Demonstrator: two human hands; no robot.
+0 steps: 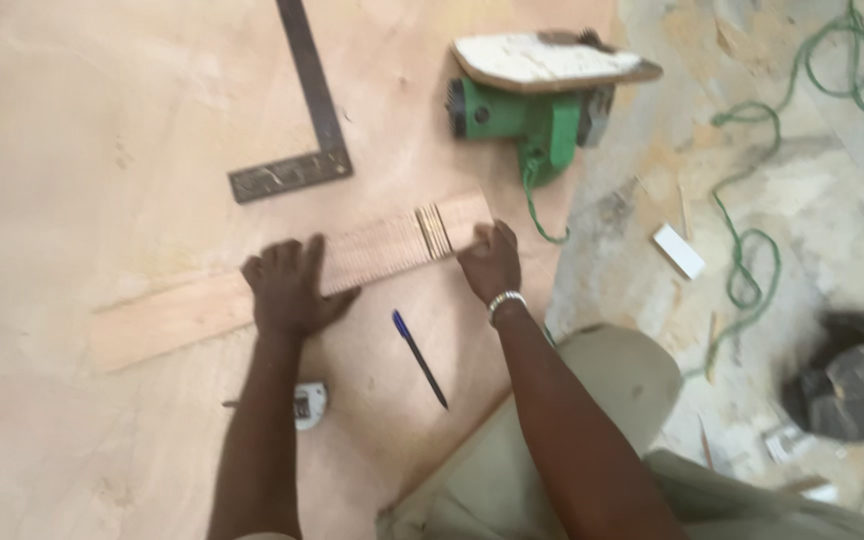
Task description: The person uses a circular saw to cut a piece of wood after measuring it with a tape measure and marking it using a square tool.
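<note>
Plywood floor: strip pinned by flat, spread left hand and curled right hand; slip risked toward saw beyond.

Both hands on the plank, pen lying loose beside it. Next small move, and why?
Probably the right hand lifts off the plank and picks up the pen: the left hand already pins the plank flat, and the pen lies free just below the right wrist.

Bare forearms, a beaded bracelet at the right wrist, khaki trousers.
</note>
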